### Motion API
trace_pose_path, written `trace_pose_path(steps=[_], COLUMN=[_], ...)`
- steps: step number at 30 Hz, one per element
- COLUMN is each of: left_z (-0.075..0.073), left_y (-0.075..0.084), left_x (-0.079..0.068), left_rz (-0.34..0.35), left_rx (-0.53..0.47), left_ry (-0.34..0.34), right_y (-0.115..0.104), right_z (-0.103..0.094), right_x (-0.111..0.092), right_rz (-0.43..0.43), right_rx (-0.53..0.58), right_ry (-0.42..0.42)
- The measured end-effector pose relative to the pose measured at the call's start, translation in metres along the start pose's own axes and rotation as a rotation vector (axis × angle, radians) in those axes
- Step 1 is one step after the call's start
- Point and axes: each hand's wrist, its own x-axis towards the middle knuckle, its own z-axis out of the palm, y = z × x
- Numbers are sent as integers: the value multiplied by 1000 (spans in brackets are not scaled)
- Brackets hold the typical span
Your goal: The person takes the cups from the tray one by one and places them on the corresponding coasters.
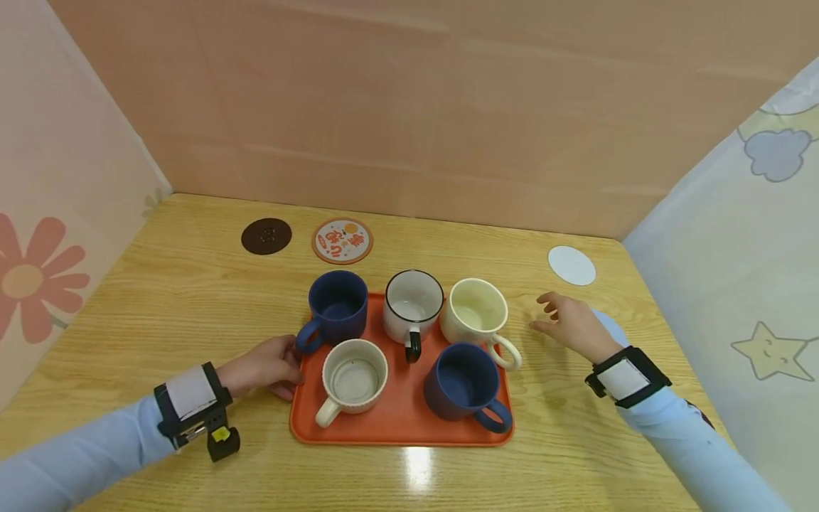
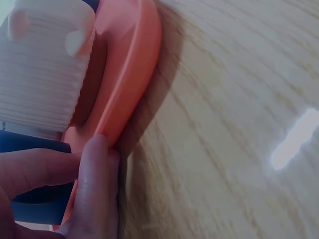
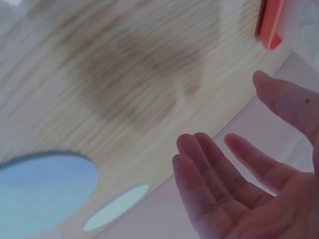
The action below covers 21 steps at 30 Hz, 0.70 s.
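Tan paper [image 1: 409,99] hangs behind our wooden table [image 1: 166,306], with a flowered sheet [image 1: 25,142] beyond our left arm and a star-patterned sheet [image 1: 716,249] beyond our right. From the head, we see an orange tray [image 1: 409,409] lying between our hands, and our left hand [image 1: 271,366] is at its near-side edge. Five mugs stand on it: a blue mug [image 1: 338,302] just beyond our left hand, a ribbed white mug [image 1: 355,377] just right of it, a black-rimmed mug [image 1: 411,302] between our hands, a cream mug [image 1: 475,309] nearest our right hand [image 1: 572,328], and a second blue mug [image 1: 461,384] lower and left of that hand. Past our left hand lie a brown coaster [image 1: 266,236] and a patterned coaster [image 1: 342,240]; past our right, a white coaster [image 1: 572,265], while a light-blue coaster [image 1: 613,328] is partly hidden by our right hand. At the left wrist, we pinch the tray's rim between bent fingers, close to the ribbed white mug. At the right wrist, our fingers and thumb are loosely spread, holding nothing, apart from the tray's corner.
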Motion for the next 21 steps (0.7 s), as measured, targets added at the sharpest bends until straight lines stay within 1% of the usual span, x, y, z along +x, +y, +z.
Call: trace_pose_path(steps=[6,9,15,21], left_z=[0,0,0,0], left_y=[0,0,1,1], left_x=[0,0,-1,-2], left_rz=[-9,-9,7,15], left_rx=[6,6,-14,-12], left_ry=[8,9,-3,-3], right_y=[6,10,14,18], right_z=[-11,-16,-30,-41], right_x=[8,12,20,27], right_rz=[20,21,12,21], right_rx=[-20,-50,-117,-141], right_ry=[-6,-1,19,32])
